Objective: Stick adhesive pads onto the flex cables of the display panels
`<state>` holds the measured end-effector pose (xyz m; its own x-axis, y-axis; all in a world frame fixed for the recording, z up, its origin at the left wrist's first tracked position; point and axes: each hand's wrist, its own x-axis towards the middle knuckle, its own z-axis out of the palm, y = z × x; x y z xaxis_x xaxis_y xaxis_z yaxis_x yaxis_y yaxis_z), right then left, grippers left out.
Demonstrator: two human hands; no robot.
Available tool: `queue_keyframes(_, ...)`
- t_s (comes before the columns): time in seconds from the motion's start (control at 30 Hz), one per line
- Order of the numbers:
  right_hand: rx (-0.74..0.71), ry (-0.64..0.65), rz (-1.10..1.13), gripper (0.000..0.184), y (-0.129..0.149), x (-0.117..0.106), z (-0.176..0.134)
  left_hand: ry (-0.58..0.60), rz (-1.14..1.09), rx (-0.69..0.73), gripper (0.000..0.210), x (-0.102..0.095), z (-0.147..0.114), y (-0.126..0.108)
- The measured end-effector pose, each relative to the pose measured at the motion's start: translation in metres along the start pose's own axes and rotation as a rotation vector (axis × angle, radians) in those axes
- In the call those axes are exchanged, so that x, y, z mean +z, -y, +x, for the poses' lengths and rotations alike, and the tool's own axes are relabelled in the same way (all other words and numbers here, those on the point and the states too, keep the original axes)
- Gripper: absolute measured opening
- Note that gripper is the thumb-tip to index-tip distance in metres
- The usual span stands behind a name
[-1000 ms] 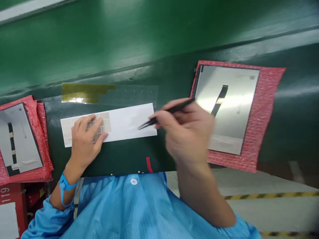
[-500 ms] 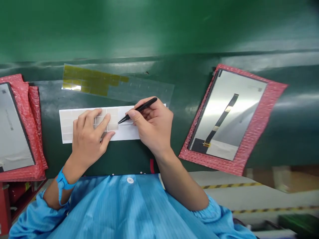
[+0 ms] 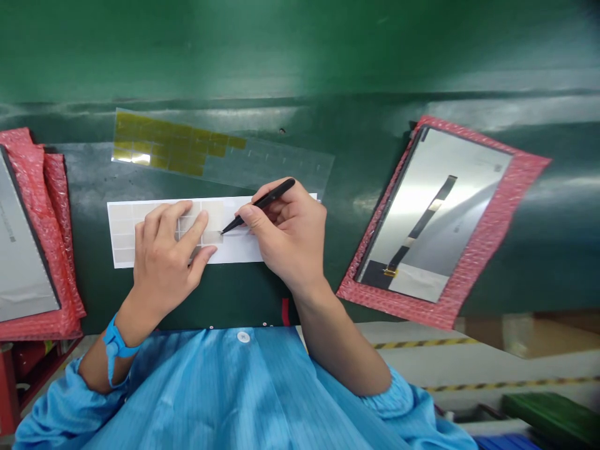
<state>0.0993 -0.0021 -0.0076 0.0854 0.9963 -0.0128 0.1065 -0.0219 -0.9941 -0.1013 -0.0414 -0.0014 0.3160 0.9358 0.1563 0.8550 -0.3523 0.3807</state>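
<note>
A white backing sheet [image 3: 244, 250] with rows of pale square stickers [image 3: 122, 226] lies on the green bench in front of me. My left hand [image 3: 169, 253] rests on it with fingers spread, pressing it flat and covering some squares. In my right hand [image 3: 295, 234] is a pair of black tweezers [image 3: 272, 195], pinched between thumb and fingers. Their tips touch the edge of a sticker at the right end of the filled squares. That sticker's corner looks slightly raised. A blue wrist strap is on my left wrist.
Behind the sheet lies a clear strip with yellow film squares [image 3: 164, 140]. To the right, a display panel [image 3: 422, 212] with a dark flex cable rests on pink bubble wrap [image 3: 497, 244]. Another panel [image 3: 23, 250] on pink bubble wrap [image 3: 60, 231] is at the left edge.
The sticker's corner at the tweezer tips now looks lifted and darker. Both hands keep nearly the same place; the whole view has shifted slightly.
</note>
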Motion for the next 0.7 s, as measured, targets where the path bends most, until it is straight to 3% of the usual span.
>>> queue_keyframes(0.7, 0.053, 0.0, -0.026, 0.034, 0.002, 0.01, 0.001, 0.006, 0.0, 0.003, 0.043, 0.0, -0.001, 0.0)
